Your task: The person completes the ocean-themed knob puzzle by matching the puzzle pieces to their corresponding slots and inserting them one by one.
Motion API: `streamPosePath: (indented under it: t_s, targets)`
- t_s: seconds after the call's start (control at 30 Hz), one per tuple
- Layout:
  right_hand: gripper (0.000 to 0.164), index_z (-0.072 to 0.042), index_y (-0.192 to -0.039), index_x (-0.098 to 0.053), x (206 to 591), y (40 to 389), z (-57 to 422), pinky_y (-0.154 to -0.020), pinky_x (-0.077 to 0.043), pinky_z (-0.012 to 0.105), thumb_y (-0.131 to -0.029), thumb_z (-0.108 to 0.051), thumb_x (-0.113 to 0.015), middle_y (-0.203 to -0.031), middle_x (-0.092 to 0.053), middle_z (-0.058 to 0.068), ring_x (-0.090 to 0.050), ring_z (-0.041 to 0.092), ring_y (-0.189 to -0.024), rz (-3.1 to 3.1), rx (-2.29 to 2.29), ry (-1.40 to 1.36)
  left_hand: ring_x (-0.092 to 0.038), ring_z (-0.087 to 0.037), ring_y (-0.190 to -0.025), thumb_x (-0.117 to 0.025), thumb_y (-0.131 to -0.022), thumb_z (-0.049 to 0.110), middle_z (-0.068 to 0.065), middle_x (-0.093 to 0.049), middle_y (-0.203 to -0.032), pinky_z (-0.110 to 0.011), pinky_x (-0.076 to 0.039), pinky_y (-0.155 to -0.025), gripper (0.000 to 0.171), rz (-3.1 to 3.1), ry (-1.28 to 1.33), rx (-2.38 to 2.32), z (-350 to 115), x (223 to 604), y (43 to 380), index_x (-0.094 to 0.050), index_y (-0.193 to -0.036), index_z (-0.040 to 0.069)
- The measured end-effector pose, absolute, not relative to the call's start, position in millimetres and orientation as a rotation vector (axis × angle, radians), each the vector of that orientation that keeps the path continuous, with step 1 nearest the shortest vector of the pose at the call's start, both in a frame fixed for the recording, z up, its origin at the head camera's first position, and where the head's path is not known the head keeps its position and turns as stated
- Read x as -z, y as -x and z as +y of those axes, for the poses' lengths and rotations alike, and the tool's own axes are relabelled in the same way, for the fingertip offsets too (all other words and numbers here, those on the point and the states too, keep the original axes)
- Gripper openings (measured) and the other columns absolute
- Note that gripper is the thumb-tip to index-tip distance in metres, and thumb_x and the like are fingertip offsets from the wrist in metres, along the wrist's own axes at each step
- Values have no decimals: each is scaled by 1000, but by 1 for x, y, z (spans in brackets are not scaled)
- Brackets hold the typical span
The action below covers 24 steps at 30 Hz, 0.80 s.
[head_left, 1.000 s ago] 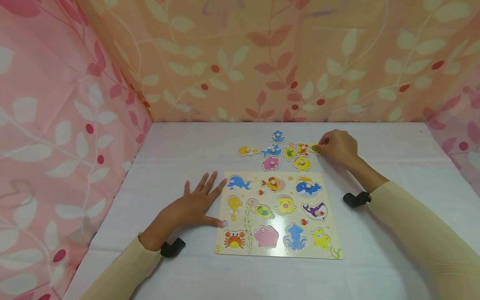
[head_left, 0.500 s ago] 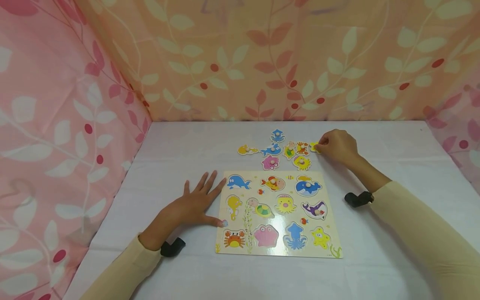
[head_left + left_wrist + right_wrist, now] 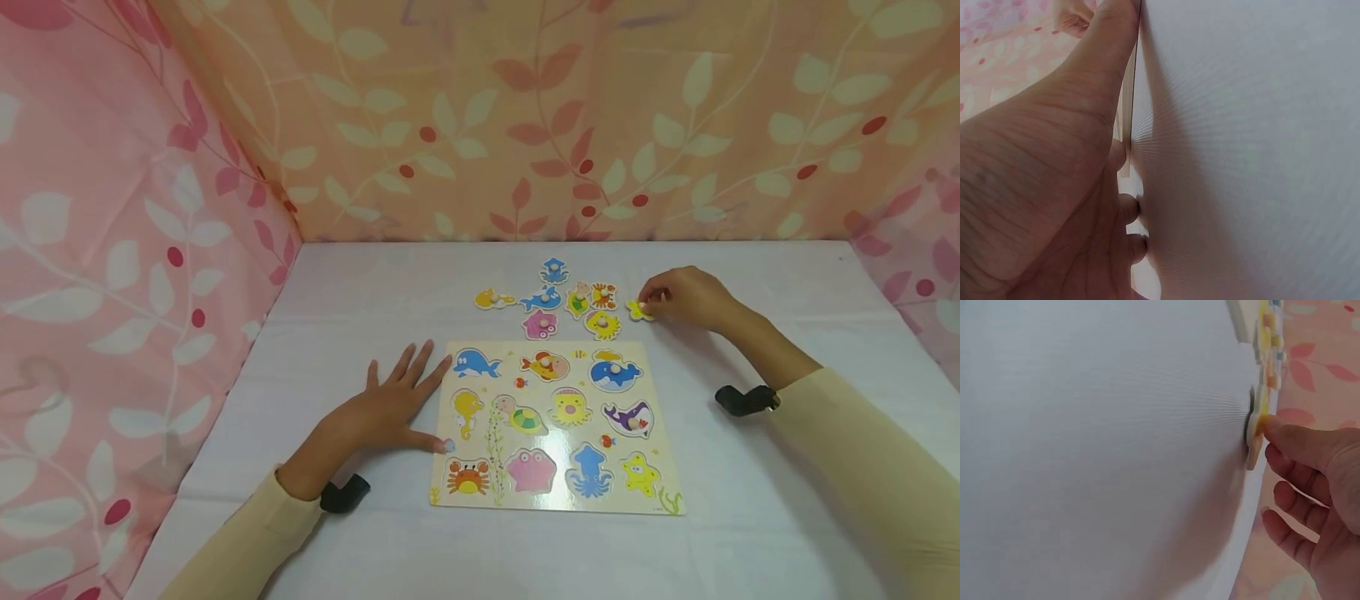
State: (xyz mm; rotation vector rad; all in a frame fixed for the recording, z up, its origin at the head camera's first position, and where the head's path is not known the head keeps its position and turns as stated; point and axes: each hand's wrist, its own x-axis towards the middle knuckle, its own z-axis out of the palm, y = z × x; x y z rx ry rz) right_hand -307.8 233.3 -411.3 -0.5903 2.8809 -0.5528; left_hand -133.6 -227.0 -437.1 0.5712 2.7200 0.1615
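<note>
My right hand (image 3: 690,297) pinches the yellow starfish puzzle piece (image 3: 639,311), just right of the loose pieces. In the right wrist view the starfish piece (image 3: 1255,434) is tilted at the thumb and fingertips, close to the cloth. With fingers spread, my left hand (image 3: 386,412) rests at the left edge of the puzzle board (image 3: 517,500), its thumb on the board. Fitted into the board are a red-and-yellow fish piece (image 3: 546,367), a blue whale piece (image 3: 615,373) and a purple orca piece (image 3: 630,419). The printed starfish slot (image 3: 641,475) lies at lower right.
Behind the board lie several loose knobbed pieces: a squid (image 3: 554,270), seahorse (image 3: 493,299), dolphin (image 3: 542,298), turtle (image 3: 577,300), crab (image 3: 603,296), pink piece (image 3: 540,324) and octopus (image 3: 602,325). White cloth (image 3: 360,292) covers the table; patterned curtains (image 3: 480,125) stand behind and at the sides.
My right hand has moved rightward and slightly nearer with the starfish piece, away from the crab piece. My left hand and the board have stayed in place.
</note>
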Motion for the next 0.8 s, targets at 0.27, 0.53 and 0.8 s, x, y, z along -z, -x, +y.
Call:
streamPosePath:
  t_s: [0.27, 0.53, 0.8]
  targets:
    - [23, -6, -103, -78, 422, 299, 238, -68, -40, 38, -89, -24, -80, -79, -64, 4, -51, 26, -79, 2958, 602, 540, 12, -37, -155, -65, -68, 86, -7, 15, -170, -80, -1, -109, 128, 2720, -574, -167, -229, 439, 135, 0, -164, 30]
    - [30, 0, -97, -78, 428, 287, 238, -68, -37, 39, -87, -28, -82, -75, -67, 7, -50, 28, -79, 3021, 798, 343, 11, -37, -155, -65, -68, 86, -7, 14, -170, -80, -2, -109, 128, 2735, -589, -166, -228, 441, 134, -2, -164, 30]
    - [30, 1, -96, -78, 430, 286, 236, -68, -37, 38, -88, -27, -82, -77, -70, 9, -51, 28, -79, 3013, 861, 309, 11, -38, -155, -66, -68, 85, -8, 14, -170, -80, -2, -109, 128, 2734, -587, -156, -228, 441, 135, -1, -164, 29]
